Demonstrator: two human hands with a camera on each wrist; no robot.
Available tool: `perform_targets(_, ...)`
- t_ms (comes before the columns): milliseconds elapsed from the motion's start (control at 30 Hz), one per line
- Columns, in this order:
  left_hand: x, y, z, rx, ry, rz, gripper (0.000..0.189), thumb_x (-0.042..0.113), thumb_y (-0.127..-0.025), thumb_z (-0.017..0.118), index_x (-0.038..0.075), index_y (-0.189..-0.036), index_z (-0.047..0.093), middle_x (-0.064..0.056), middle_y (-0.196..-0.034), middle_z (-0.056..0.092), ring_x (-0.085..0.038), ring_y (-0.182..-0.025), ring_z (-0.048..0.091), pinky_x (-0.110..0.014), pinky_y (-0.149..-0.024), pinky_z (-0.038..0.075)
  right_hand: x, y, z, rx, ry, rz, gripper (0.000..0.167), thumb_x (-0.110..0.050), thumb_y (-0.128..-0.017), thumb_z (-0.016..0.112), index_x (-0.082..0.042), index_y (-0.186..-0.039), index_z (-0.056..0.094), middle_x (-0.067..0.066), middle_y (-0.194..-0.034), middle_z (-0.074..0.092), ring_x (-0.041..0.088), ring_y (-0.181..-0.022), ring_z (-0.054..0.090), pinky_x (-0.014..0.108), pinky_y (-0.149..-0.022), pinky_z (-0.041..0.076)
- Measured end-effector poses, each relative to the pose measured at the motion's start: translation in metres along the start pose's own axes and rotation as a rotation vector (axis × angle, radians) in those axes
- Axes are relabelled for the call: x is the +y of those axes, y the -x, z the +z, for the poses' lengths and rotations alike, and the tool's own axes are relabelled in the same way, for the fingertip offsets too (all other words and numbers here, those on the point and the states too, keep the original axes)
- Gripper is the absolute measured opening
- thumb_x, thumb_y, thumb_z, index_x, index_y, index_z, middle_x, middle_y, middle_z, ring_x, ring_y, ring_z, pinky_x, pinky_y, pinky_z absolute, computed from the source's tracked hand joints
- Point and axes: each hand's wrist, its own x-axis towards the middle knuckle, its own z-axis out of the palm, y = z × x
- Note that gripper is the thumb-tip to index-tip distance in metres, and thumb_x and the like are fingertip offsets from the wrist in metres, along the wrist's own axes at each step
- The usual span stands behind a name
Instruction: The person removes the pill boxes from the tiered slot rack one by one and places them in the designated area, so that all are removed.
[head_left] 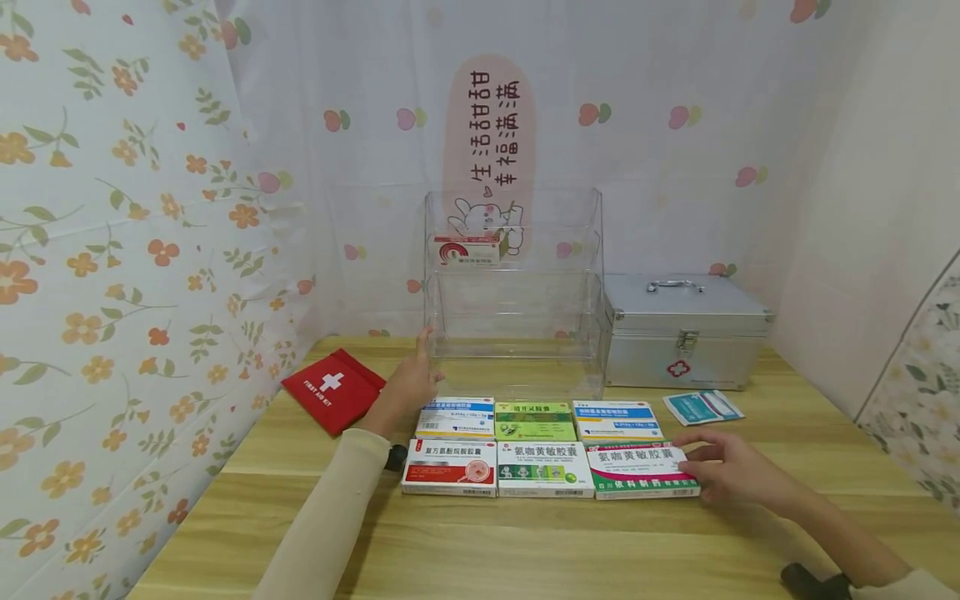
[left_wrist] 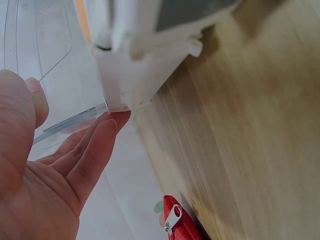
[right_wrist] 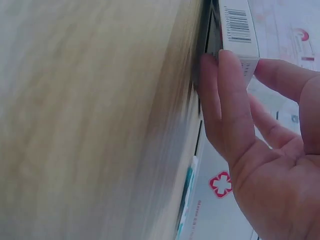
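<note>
My left hand (head_left: pixel 415 379) is at the lower left side of a clear acrylic display rack (head_left: pixel 517 348); its fingers look fairly straight. In the left wrist view the rack's clear edge (left_wrist: pixel 70 122) runs between thumb and fingers, with fingertips right at a white box end (left_wrist: pixel 127 85). My right hand (head_left: pixel 738 467) pinches the right end of a white, pink and green medicine box (head_left: pixel 637 469), the front right one of two rows. Beside it lie a white-and-green medicine box (head_left: pixel 543 469) and a red-and-white one (head_left: pixel 450 467).
Behind them are two blue-and-white boxes, one at the right (head_left: pixel 617 420), and a green box (head_left: pixel 534 421). A red-and-white box (head_left: pixel 468 250) stands in the rack. A silver first-aid case (head_left: pixel 686 333), teal-and-white packet (head_left: pixel 702 407) and red first aid pouch (head_left: pixel 333 390) flank it.
</note>
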Motion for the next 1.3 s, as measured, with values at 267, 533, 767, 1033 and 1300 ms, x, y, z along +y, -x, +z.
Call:
perform_targets(267, 0.000, 0.000, 0.002, 0.004, 0.002, -0.009, 0.091, 0.014, -0.095, 0.067, 0.029, -0.155, -0.001, -0.010, -0.070, 0.052, -0.024, -0.061, 0.055, -0.033, -0.063, 0.050, -0.006, 0.003, 0.001, 0.008, 0.079, 0.056, 0.051, -0.025, -0.092, 0.071, 0.000, -0.133, 0.054, 0.026, -0.116, 0.064, 0.029, -0.071, 0.066, 0.027, -0.044, 0.044)
perform_targets(533, 0.001, 0.000, 0.000, -0.011, 0.002, -0.006, 0.091, 0.015, -0.095, 0.066, 0.028, -0.155, -0.002, -0.011, -0.069, 0.051, -0.024, -0.058, 0.055, -0.033, -0.060, 0.050, -0.007, 0.002, -0.001, 0.015, 0.100, 0.053, 0.049, -0.022, -0.092, 0.071, 0.005, -0.130, 0.056, 0.026, -0.114, 0.066, 0.029, -0.065, 0.067, 0.030, -0.044, 0.047)
perform_targets(767, 0.001, 0.001, 0.000, -0.002, -0.004, -0.003, 0.091, 0.015, -0.095, 0.066, 0.027, -0.155, -0.001, -0.011, -0.069, 0.051, -0.024, -0.058, 0.055, -0.034, -0.061, 0.051, -0.018, -0.003, -0.005, 0.102, 0.139, 0.022, 0.045, -0.020, -0.094, 0.068, 0.009, -0.127, 0.056, 0.026, -0.114, 0.066, 0.027, -0.070, 0.069, 0.032, -0.044, 0.047)
perform_targets(1033, 0.004, 0.002, -0.002, 0.000, 0.004, 0.001, 0.089, 0.014, -0.095, 0.066, 0.025, -0.156, 0.001, -0.011, -0.068, 0.050, -0.024, -0.056, 0.052, -0.033, -0.058, 0.049, -0.040, -0.013, 0.006, 0.237, 0.251, -0.082, 0.037, -0.018, -0.096, 0.066, 0.008, -0.123, 0.061, 0.025, -0.113, 0.067, 0.024, -0.078, 0.069, 0.036, -0.055, 0.056)
perform_targets(1300, 0.003, 0.002, -0.002, -0.009, 0.006, -0.004, 0.090, 0.015, -0.096, 0.065, 0.027, -0.155, -0.001, -0.012, -0.067, 0.050, -0.024, -0.052, 0.051, -0.031, -0.052, 0.047, -0.057, -0.031, 0.019, 0.331, 0.267, -0.175, 0.028, -0.013, -0.095, 0.066, 0.005, -0.115, 0.065, 0.023, -0.109, 0.069, 0.030, -0.082, 0.068, 0.036, -0.057, 0.058)
